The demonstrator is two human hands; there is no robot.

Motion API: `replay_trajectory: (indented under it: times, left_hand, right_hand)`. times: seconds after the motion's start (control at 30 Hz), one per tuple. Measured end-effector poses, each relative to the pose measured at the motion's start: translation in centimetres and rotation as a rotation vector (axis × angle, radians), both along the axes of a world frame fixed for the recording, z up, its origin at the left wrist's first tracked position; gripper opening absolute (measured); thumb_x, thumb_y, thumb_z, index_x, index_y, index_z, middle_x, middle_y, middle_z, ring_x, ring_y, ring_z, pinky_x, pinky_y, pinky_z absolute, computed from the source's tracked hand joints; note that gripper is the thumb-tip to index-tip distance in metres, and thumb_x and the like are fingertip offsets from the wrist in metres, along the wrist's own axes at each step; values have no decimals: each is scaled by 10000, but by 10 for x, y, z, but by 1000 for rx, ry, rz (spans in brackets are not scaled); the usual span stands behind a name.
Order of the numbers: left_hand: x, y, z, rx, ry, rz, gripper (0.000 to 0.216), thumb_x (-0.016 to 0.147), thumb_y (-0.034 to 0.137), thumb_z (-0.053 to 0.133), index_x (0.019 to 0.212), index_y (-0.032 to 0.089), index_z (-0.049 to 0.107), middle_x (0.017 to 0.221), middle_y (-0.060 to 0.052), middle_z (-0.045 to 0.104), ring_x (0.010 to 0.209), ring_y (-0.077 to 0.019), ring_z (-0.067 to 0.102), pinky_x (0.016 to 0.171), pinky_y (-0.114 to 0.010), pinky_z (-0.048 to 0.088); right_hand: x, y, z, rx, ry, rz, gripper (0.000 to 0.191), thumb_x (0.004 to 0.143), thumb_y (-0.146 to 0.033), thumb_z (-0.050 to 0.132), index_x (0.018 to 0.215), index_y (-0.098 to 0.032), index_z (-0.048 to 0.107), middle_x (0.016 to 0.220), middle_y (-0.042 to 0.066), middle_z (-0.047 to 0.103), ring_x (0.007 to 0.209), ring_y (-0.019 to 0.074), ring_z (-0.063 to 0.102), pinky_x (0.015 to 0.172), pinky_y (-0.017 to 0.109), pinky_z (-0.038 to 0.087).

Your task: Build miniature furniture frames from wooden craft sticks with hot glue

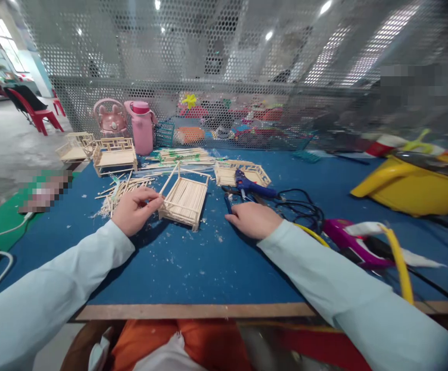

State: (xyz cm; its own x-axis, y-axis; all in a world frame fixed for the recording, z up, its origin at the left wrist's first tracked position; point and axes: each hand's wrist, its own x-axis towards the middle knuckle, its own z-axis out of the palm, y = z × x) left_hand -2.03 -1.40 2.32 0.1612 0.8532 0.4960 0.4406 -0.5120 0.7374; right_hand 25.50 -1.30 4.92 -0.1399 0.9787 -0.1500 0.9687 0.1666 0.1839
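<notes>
Left grip is pinching, thumb against fingertips, the near-left corner of a small stick frame just left of the picture's centre; the right grip lies low on the tabletop, fingers curled beside a slim blue handle, and whether they close on it I cannot tell. Largest of all, a grey metal panel punched with round holes fills the upper part of the frame. Below it spreads the tabletop, flat, matte blue and edged in a bare brown strip. At the right edge bulges a smooth yellow vessel with a pointed lip; lower right lies a glossy purple-and-white object. Upper left stands a pink cylindrical flask, next to a rounded, eared pink container. The held frame has a floor of pale, parallel round sticks, thin corner posts and slender rails, and sits tilted in the view. Similar railed stick pieces rest at the left, the far left and above the centre, the last partly behind a blue glue gun. Loose sticks bristle behind the left grip. Tiny white crumbs speckle the blue surface.
</notes>
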Motion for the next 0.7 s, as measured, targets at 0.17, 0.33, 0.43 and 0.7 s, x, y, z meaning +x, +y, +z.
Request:
replay_trajectory:
  times: [0.17, 0.33, 0.43, 0.7]
  left_hand:
    - [1, -1, -3, -87, -112, 23, 193, 736, 308, 571, 842, 173, 659, 801, -41, 657, 750, -171, 591, 661, -306, 481]
    - [-2, -1, -5, -88, -238, 105, 243, 749, 270, 533, 957, 168, 606, 901, -40, 621, 826, -170, 569, 734, -313, 473]
    - [-1, -1, -4, -51, -265, 129, 228, 752, 261, 537, 952, 169, 593, 919, -44, 610, 852, -171, 560, 744, -308, 461]
    - [0, -6, 3, 137, -329, 248, 205, 747, 239, 556, 943, 176, 569, 847, -23, 573, 766, -143, 542, 675, -257, 448]
  right_hand:
    - [19, 14, 16, 197, 5, 17, 325, 895, -319, 387, 1008, -210, 671, 1008, 100, 679, 937, 243, 600, 675, 311, 387]
    - [15, 34, 8, 339, -96, 178, 263, 824, -288, 521, 936, -159, 721, 976, 161, 646, 985, 290, 535, 745, 363, 335]
    - [9, 39, -1, 317, -89, 180, 267, 835, -256, 488, 853, -145, 731, 933, 161, 658, 939, 280, 543, 735, 373, 306]
    - [13, 9, 11, 395, -35, 71, 319, 849, -223, 339, 822, -131, 643, 893, 147, 670, 857, 244, 576, 681, 345, 299]
